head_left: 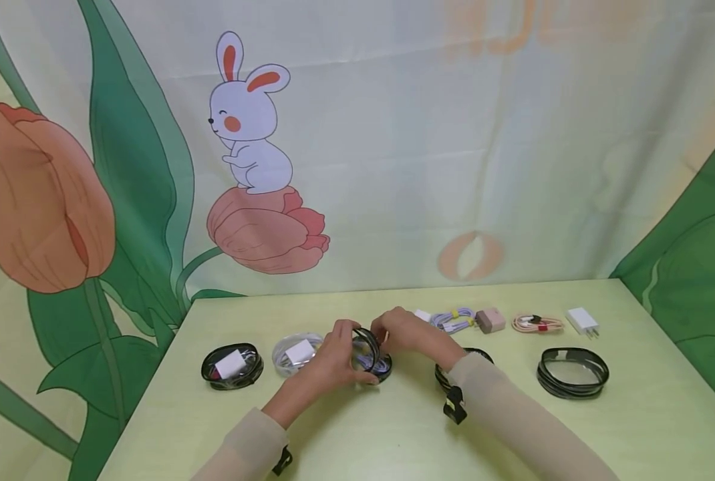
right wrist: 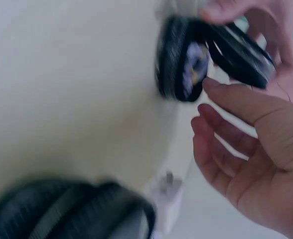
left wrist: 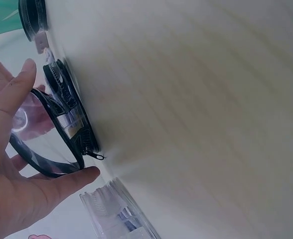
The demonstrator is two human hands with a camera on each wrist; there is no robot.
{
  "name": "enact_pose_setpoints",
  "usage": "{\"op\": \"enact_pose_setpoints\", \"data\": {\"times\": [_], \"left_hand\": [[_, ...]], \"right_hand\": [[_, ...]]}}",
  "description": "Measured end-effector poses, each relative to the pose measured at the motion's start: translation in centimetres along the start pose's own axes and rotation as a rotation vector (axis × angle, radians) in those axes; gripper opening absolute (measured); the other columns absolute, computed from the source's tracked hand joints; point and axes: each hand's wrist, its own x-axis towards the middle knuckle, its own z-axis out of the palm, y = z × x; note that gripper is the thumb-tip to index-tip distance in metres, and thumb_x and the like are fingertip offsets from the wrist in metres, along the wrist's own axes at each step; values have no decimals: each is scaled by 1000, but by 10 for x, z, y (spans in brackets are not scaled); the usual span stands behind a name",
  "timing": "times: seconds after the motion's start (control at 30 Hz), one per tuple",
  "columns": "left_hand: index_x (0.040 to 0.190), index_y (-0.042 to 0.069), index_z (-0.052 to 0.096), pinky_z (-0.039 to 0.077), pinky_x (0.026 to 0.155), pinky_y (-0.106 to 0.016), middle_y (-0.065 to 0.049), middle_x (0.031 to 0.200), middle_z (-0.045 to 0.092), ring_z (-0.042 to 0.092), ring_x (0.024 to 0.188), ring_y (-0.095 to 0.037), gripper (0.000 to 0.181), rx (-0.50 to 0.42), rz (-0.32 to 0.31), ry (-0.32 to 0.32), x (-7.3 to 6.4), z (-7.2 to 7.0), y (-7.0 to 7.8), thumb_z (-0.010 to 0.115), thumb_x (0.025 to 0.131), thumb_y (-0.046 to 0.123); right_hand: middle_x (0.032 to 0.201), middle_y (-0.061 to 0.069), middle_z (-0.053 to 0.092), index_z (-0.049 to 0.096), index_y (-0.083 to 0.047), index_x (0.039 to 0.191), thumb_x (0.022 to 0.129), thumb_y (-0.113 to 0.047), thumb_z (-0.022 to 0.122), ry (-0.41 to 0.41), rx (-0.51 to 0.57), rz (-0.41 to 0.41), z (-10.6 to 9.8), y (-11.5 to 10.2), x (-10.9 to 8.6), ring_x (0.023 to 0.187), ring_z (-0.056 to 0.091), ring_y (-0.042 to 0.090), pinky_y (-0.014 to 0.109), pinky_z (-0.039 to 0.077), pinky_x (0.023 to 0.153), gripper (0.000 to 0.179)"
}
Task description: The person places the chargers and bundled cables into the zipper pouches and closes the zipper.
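Observation:
A round clear zip pouch with black trim stands unzipped at the middle of the table, its lid raised. Inside it lies a coiled purple cable with a yellow tie. My left hand grips the raised lid between thumb and fingers, and a zipper pull hangs at the pouch's edge. From the right, my right hand reaches to the pouch. In the right wrist view its fingers are loosely bent and hold nothing, with the thumb tip right at the pouch's edge.
Left stand a black-trimmed pouch and a clear pouch, each with a white charger inside. Right are two black-trimmed pouches, one in full view, one partly behind my right forearm. Behind lie chargers and coiled cables.

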Motion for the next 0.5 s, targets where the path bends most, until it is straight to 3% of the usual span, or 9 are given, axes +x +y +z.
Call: {"op": "enact_pose_setpoints", "data": {"times": [0.1,0.2,0.4,0.5], "left_hand": [[138,2,39,49,97,-49,-19,136,43,54,113,-39,97,1,-10,-14,0,0,1,96,68,38],[143,5,39,48,99,-51,-19,139,42,53,119,-41,99,11,-23,-33,1,-1,2,95,69,40],[156,15,37,48,99,-56,-23,149,36,49,127,-44,102,71,-33,-91,1,-3,3,90,74,47],[155,14,38,48,100,-55,-22,150,36,49,127,-44,102,74,-37,-88,1,-2,3,89,74,48]], "right_hand": [[101,4,74,75,-9,104,87,-11,80,-31,0,-59,-14,12,-3,92,69,19,28,54,80,18],[117,4,73,73,-8,119,91,-16,78,-67,-4,-63,-26,26,-4,107,67,24,34,53,92,30],[143,5,60,65,-16,137,90,-21,79,-147,-17,40,-46,54,-12,135,52,31,48,44,108,50],[149,7,54,63,-20,140,88,-21,82,-189,-13,99,-50,71,-16,141,45,33,50,39,112,56]]}}
